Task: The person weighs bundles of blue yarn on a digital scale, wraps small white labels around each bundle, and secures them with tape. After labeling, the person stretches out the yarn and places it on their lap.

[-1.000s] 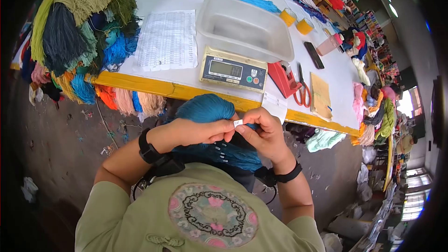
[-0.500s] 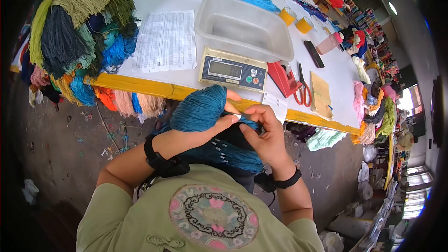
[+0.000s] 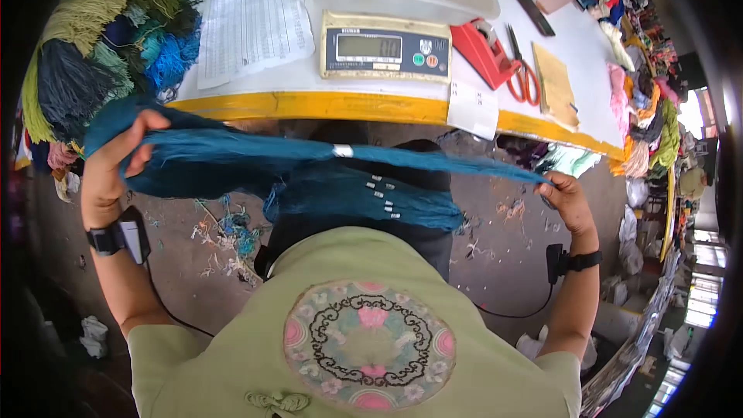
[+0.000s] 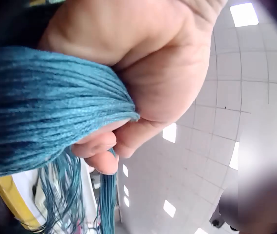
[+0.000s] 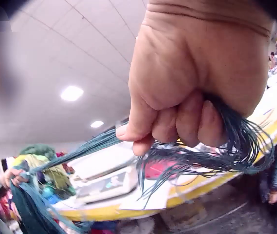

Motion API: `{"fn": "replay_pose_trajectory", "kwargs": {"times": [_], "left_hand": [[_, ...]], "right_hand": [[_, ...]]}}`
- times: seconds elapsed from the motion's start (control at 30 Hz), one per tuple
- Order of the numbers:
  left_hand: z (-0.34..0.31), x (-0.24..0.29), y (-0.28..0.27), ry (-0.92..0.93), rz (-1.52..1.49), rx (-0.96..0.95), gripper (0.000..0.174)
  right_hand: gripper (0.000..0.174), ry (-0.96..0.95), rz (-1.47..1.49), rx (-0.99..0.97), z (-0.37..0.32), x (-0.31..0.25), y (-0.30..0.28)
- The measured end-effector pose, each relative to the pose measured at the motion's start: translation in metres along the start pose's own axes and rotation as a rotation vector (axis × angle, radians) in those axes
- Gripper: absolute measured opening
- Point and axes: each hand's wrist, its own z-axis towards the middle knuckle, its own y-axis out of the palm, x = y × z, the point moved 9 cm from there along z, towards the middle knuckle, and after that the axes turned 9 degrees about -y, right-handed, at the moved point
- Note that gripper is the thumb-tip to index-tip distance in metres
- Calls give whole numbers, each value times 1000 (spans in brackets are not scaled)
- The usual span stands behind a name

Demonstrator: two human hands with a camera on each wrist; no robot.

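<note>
A bundle of teal yarn [image 3: 441,159] stretches nearly level between my two hands, with a white paper label [image 3: 343,151] wrapped round its middle. My left hand [image 3: 116,159] grips one end, and a thick teal hank [image 4: 55,107] is looped over that hand. On the far right my right hand [image 3: 569,201] holds the other end in curled fingers; loose yarn ends [image 5: 226,156] hang out of the fist. Below the stretched bundle, more teal yarn [image 3: 333,201] lies across my lap, carrying several small white labels [image 3: 389,205].
On the table ahead are a digital scale [image 3: 387,70], a red tape dispenser [image 3: 484,54], scissors [image 3: 530,85], a strip of labels [image 3: 470,108] over the yellow edge [image 3: 309,106], a printed sheet [image 3: 255,31] and a plastic tub [image 3: 395,0]. Coloured yarn [image 3: 62,81] is heaped at left.
Both hands were close together at a small white label beside the hank. They have moved wide apart, pulling the labelled teal bundle out straight; the head view has tipped down nearer the table edge.
</note>
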Motion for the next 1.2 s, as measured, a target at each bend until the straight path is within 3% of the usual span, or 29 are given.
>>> {"fn": "replay_pose_trajectory", "kwargs": {"times": [0.07, 0.1, 0.13, 0.17, 0.2, 0.23, 0.3, 0.37, 0.4, 0.43, 0.5, 0.53, 0.57, 0.6, 0.67, 0.7, 0.73, 0.8, 0.83, 0.87, 0.93, 1.03, 1.2], "left_hand": [[-11, -5, -20, -24, 20, 60, 30], [-11, -8, -19, -34, 27, 52, 30], [-13, -7, -27, 38, 65, 168, 28], [-15, -5, -34, 113, 102, 285, 28], [-10, -12, -31, 114, 106, 283, 28], [-5, -17, -27, 169, 137, 289, 30], [-8, -1, 7, 247, 34, 200, 36], [-17, 35, 70, 421, -159, -6, 67], [-14, 42, 94, 423, -279, -124, 101], [-17, 60, 119, 444, -387, -222, 112], [-19, 80, 151, 456, -490, -355, 130], [-19, 89, 163, 519, -420, -420, 130], [-23, 92, 173, 527, -436, -502, 129], [-25, 99, 177, 647, -346, -517, 109], [-30, 105, 188, 672, -236, -509, 106], [-32, 106, 188, 747, -221, -484, 91], [-32, 100, 189, 752, -220, -483, 91], [-17, 81, 188, 552, -395, -498, 75], [-19, 85, 184, 504, -468, -492, 52], [-22, 89, 185, 508, -476, -494, 52], [-18, 85, 187, 445, -286, -361, 34], [-10, 77, 192, 420, -328, -307, 26], [-14, 92, 196, 476, -340, -334, 22]], "right_hand": [[17, 302, -191, -178, -28, 40, 11], [22, 402, -328, -249, -40, 72, 11], [22, 410, -322, -251, -46, 74, 20], [25, 237, -646, -323, -45, 63, 31], [31, 51, -965, -388, -43, 51, 46], [36, 7, -994, -366, -34, 42, 55], [33, -309, -822, -288, 5, -28, 88], [34, -552, -554, -170, 34, -108, 126], [34, -616, -346, -106, 41, -151, 146], [34, -724, -223, -107, 48, -186, 165], [34, -722, 128, -134, 60, -233, 197], [32, -781, 206, -105, 64, -257, 207], [30, -757, 317, -132, 69, -274, 219], [28, -723, 427, -158, 74, -286, 229], [24, -679, 474, -234, 81, -293, 246], [15, -654, 479, -274, 81, -293, 250], [15, -659, 476, -275, 81, -293, 249], [10, -655, 461, -205, 85, -287, 238], [14, -684, 386, -165, 87, -284, 232], [14, -684, 377, -166, 88, -282, 230], [11, -668, 362, -137, 88, -277, 226], [9, -744, 175, -23, 81, -281, 218], [6, -792, 251, 27, 83, -276, 207]]}}
